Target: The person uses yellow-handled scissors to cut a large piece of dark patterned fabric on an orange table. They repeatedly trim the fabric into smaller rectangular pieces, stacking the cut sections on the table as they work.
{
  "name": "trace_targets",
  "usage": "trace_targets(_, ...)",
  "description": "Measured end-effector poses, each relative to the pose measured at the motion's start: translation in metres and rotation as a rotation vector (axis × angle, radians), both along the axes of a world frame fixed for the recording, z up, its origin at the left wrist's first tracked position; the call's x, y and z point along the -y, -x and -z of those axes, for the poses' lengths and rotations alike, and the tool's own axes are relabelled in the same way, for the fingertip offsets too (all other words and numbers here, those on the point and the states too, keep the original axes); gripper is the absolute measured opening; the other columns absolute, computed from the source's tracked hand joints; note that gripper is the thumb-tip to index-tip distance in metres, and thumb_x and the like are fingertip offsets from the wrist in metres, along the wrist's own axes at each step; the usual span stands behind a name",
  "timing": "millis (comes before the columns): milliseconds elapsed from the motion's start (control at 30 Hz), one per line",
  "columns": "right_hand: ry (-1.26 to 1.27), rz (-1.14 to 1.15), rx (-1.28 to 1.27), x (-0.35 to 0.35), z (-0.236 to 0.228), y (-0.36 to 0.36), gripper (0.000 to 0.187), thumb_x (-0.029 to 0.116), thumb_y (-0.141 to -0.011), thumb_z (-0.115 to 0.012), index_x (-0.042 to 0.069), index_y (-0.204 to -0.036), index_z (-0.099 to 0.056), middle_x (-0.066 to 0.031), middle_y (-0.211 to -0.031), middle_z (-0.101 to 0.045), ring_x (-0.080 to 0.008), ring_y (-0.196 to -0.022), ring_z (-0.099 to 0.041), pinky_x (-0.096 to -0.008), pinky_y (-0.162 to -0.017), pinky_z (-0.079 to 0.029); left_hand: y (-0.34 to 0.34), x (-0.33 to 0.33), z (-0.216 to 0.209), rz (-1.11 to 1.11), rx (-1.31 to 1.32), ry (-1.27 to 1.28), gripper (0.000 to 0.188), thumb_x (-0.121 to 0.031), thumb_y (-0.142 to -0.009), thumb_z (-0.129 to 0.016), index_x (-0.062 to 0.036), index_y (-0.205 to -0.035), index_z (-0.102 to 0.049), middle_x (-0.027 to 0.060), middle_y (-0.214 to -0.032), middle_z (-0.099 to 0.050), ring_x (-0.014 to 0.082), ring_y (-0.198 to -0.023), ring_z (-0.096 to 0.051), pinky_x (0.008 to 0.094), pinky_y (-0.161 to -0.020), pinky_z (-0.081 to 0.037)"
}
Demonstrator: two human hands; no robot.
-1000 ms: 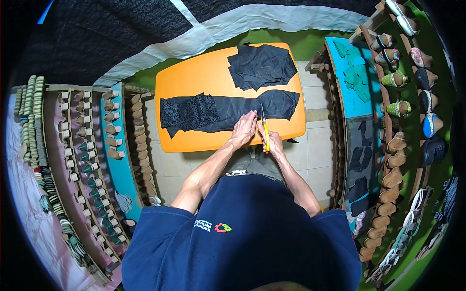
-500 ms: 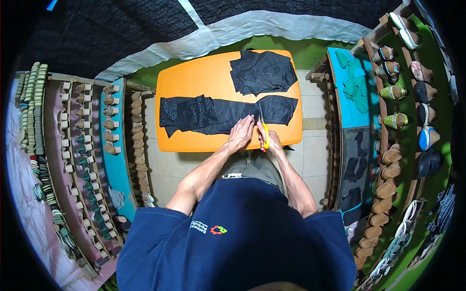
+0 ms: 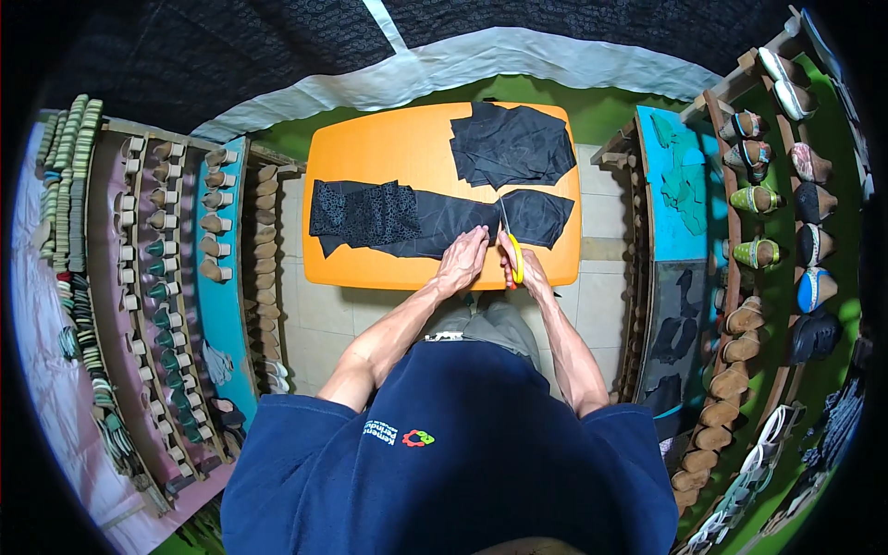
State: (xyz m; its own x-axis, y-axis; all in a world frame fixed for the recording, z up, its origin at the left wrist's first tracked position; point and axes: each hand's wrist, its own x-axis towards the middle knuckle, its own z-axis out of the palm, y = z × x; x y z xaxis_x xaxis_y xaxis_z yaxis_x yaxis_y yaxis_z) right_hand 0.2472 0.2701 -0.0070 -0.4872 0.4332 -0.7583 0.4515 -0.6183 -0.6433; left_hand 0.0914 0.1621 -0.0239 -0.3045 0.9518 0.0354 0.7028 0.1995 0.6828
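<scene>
My right hand [image 3: 529,270] grips scissors [image 3: 515,257] with yellow handles, the blades pointing away from me across a strip of black fabric [image 3: 453,215]. Close beside the blades, my left hand [image 3: 462,261] pinches the near edge of that fabric with its fingers. To the right of the blades lies the strip's end section [image 3: 536,218]; whether it is fully separate I cannot tell. A black patterned piece [image 3: 365,211] covers the strip's left part. All of it rests on an orange table [image 3: 370,139].
A pile of black fabric pieces [image 3: 513,143] sits at the table's far right. Racks of shoe lasts [image 3: 215,217] stand on the left, with more lasts and shoes [image 3: 754,252] on the right. Green scraps [image 3: 680,176] lie on a blue surface.
The view has shifted slightly. Both hands stay at the fabric, the scissors still across it, and the section right of the blades looks more set off from the rest.
</scene>
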Motion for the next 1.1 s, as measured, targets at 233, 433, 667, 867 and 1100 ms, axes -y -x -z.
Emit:
trace_targets(233,-0.166,0.152,0.042,0.009,0.011,0.013,0.060,0.062,-0.075,-0.081,0.008,-0.073,-0.055,-0.0005,-0.057,-0.054,-0.0090,-0.043,-0.052,-0.0243,-0.043,-0.044,-0.005,0.002,-0.017,-0.026,0.135,0.003,0.034,-0.014,-0.101,-0.049,0.0073,-0.127,-0.056,0.0291,-0.131,-0.059,0.0426,-0.123,-0.057,0.0480,-0.107,-0.045)
trace_targets(433,-0.329,0.230,-0.089,0.016,0.029,0.037,0.043,0.027,-0.078,-0.087,0.005,-0.093,-0.054,-0.0013,-0.072,-0.058,-0.0111,-0.060,-0.059,-0.0248,-0.049,-0.051,0.010,0.026,-0.001,-0.149,0.262,-0.045,0.032,-0.017,-0.091,-0.064,-0.0016,-0.118,-0.064,0.0256,-0.135,-0.057,0.0413,-0.133,-0.050,0.0494,-0.114,-0.037)
trace_targets(667,-0.730,-0.053,0.249,0.005,0.018,0.035,0.038,0.026,-0.075,-0.083,0.002,-0.095,-0.062,-0.0167,-0.083,-0.071,-0.0352,-0.079,-0.070,-0.0470,-0.071,-0.052,0.083,0.053,0.012,-0.604,-0.223,0.240,0.088,-0.043,-0.072,-0.084,-0.0114,-0.146,-0.047,0.0227,-0.161,-0.025,0.0397,-0.150,-0.021,0.0653,-0.117,-0.019)
trace_targets(867,-0.806,-0.084,0.400,0.005,0.014,0.038,0.042,0.027,-0.075,-0.085,0.003,-0.101,-0.062,-0.0203,-0.089,-0.072,-0.0391,-0.087,-0.071,-0.0477,-0.073,-0.051,0.130,0.072,0.037,-0.565,-0.175,-0.054,0.020,-0.021,-0.084,-0.074,-0.0120,-0.101,-0.072,0.0123,-0.119,-0.069,0.0339,-0.119,-0.058,0.0480,-0.104,-0.042)
trace_targets(1100,-0.873,0.016,0.519,0.002,0.017,0.048,0.036,0.031,-0.079,-0.079,0.007,-0.101,-0.063,-0.0207,-0.092,-0.073,-0.0450,-0.091,-0.069,-0.0546,-0.076,-0.052,0.253,0.142,0.011,-1.077,0.152,-0.396,0.017,-0.010,-0.094,-0.065,0.0000,-0.108,-0.062,0.0171,-0.095,-0.070,0.0246,-0.081,-0.064,0.0343,-0.078,-0.052)
